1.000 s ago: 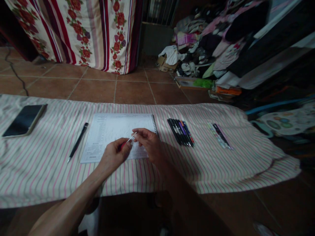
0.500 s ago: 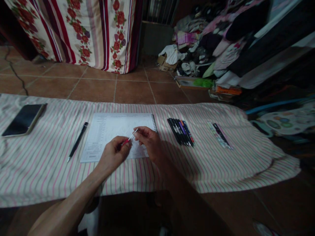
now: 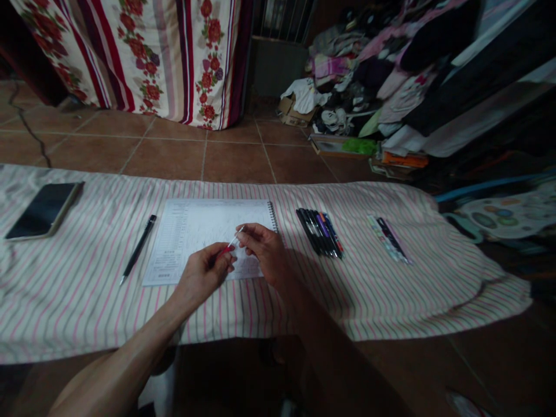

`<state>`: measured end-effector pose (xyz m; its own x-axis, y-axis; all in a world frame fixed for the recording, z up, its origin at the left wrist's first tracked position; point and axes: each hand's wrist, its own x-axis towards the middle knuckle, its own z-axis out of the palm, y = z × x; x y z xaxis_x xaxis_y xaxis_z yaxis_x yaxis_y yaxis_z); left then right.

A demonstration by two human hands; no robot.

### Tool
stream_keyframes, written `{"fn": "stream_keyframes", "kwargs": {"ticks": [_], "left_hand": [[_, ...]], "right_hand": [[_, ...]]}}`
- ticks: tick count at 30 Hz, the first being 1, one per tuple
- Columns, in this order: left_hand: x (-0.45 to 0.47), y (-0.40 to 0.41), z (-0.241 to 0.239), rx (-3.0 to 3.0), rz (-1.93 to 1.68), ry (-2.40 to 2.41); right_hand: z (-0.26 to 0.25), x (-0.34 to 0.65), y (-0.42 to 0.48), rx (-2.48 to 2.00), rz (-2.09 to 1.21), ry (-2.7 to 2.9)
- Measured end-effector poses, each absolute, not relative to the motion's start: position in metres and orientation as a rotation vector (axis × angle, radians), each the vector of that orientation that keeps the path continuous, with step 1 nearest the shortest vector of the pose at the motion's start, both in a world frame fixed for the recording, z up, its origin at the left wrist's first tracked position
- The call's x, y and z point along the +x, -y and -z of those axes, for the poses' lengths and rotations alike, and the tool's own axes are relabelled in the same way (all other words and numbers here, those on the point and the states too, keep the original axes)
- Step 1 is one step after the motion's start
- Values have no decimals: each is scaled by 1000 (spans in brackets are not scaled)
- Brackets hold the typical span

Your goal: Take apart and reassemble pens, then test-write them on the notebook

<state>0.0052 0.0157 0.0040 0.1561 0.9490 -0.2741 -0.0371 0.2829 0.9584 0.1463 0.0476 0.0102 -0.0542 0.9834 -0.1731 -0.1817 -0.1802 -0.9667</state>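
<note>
Over the spiral notebook (image 3: 204,223), both my hands hold a slim red-and-white pen (image 3: 231,241) slantwise. My left hand (image 3: 204,269) is closed around its red lower end, thumb and fingers pinched together. Fingertips of my right hand (image 3: 263,246) pinch the thin upper end, which looks pale with a metallic tip. Much of the pen is hidden by the fingers, so I cannot tell whether it is whole or in parts. The notebook lies flat with a printed, marked page, its coil at the right edge.
A black pen (image 3: 138,250) lies left of the notebook, a phone (image 3: 43,210) farther left. Several pens (image 3: 320,233) sit in a row to the right, with a few slim pens (image 3: 390,239) beyond. Striped cloth (image 3: 243,313) covers the table; clothes (image 3: 330,63) are piled behind.
My left hand's fingers have shifted on the red end and loosened slightly. The right hand stays almost in place at the pen's upper end.
</note>
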Motion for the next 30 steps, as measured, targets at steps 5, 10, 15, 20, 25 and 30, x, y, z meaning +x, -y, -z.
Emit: {"fn": "stream_keyframes", "kwargs": {"ticks": [5, 10, 15, 20, 25, 30], "left_hand": [[5, -16, -4, 1032, -912, -1193], [5, -15, -5, 1036, -920, -1175], [6, -15, -7, 1016, -926, -1158], [6, -15, -7, 1020, -932, -1139], [6, -14, -10, 992, -947, -1129], [6, -15, -10, 1014, -942, -1129]], "right_hand": [[-12, 147, -46, -1175, -1462, 1017], [-16, 149, -46, -1173, -1462, 1052], [-16, 149, -46, -1166, -1470, 1041], [-13, 149, -47, -1085, -1518, 993], [-11, 149, -46, -1087, -1493, 1053], [-8, 148, -47, -1096, -1455, 1096]]}}
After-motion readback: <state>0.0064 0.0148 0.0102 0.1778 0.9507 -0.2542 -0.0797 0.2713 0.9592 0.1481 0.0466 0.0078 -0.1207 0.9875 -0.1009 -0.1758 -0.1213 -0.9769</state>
